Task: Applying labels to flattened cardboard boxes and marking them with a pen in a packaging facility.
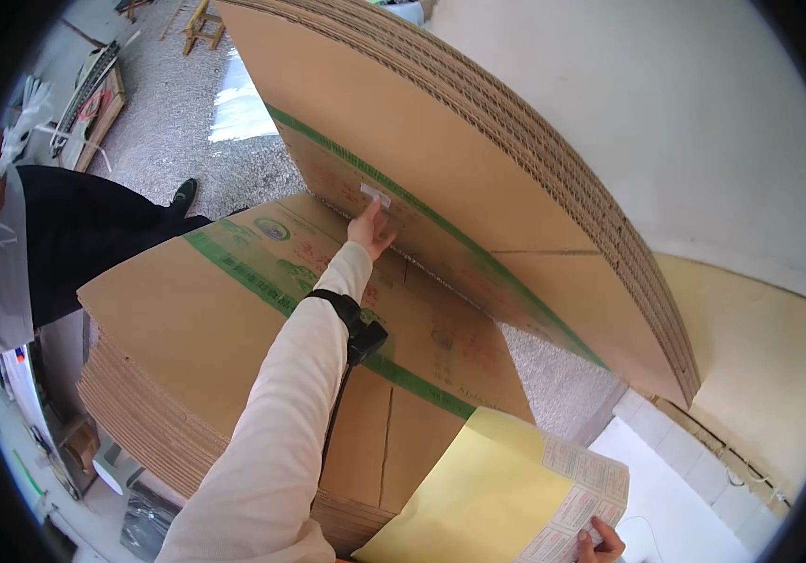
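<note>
My left hand [372,232] reaches across with a finger on a small white label [376,195]. That label sits on the printed face of a leaning stack of flattened cardboard cartons [403,141], just below its green stripe. At the bottom right my right hand [596,543] grips the edge of a sheet of stickers [579,485] bearing printed text, with its yellow backing paper [473,485] folded over. The backing paper overlaps a second stack of flat cartons [163,295] lying below my arm. A black device is strapped around my left forearm.
At the left stands another person in dark clothing [93,239], beside whitish plastic sheeting [5,281]. A pale wall [628,105] rises behind the leaning cartons. Speckled floor [156,105] shows at upper left, with a small wooden stand [202,32]. White tiles [684,429] edge the lower right.
</note>
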{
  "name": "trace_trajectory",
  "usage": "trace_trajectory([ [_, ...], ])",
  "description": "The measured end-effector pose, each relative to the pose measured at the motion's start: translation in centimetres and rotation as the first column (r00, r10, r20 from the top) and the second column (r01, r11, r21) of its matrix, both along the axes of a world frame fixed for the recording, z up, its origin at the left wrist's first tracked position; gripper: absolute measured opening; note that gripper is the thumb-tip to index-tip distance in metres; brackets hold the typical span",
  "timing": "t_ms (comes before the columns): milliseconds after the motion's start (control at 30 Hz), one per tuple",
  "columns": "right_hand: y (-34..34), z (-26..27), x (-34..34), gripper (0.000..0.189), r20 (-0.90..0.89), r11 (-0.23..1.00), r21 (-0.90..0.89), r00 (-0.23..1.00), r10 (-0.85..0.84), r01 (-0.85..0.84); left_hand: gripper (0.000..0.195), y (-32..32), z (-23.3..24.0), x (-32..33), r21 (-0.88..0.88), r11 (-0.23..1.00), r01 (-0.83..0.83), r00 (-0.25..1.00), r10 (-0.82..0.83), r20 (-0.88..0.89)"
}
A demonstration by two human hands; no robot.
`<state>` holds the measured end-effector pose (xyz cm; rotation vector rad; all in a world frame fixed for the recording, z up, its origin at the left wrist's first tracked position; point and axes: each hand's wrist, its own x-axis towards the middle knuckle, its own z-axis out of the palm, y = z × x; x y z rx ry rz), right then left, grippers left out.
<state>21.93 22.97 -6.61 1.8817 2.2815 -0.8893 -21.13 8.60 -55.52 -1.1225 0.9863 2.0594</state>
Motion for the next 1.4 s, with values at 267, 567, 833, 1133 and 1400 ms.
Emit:
trace_trajectory([
  [267, -1.4, 2.3, 0.7, 0.033, -0.047, 0.999, 0.0, 0.998, 0.045, -0.045, 0.031, 1.9, -5.8, -3.9, -0.359, 0.899, 0.249, 0.94, -0.314, -0.134],
  [567, -3.6, 6.3, -0.4, 0.047, -0.3, 0.961, 0.267, 0.942, 0.151, -0.069, 0.036, 0.2, 12.7, -9.6, -0.82, 0.53, 0.218, 0.503, -0.781, -0.371],
  [833, -4.4, 11.5, 1.4, 0.053, -0.607, 0.925, 0.376, 0.738, 0.294, -0.058, 0.033, -0.2, 37.8, 0.2, -0.734, 0.421, -0.533, -0.366, -0.897, -0.249],
  [1133, -5.3, 16.6, 10.6, 0.046, -0.73, 0.882, 0.46, 0.61, 0.308, 0.105, 0.06, -0.7, 38.1, 5.1, -0.894, 0.17, -0.415, -0.402, -0.916, 0.012],
  [1400, -6.0, 19.6, 11.6, 0.047, -0.629, 0.774, 0.623, 0.659, 0.412, 0.112, 0.061, 0.4, 42.0, 5.6, -0.828, -0.011, -0.56, -0.371, -0.891, 0.262],
])
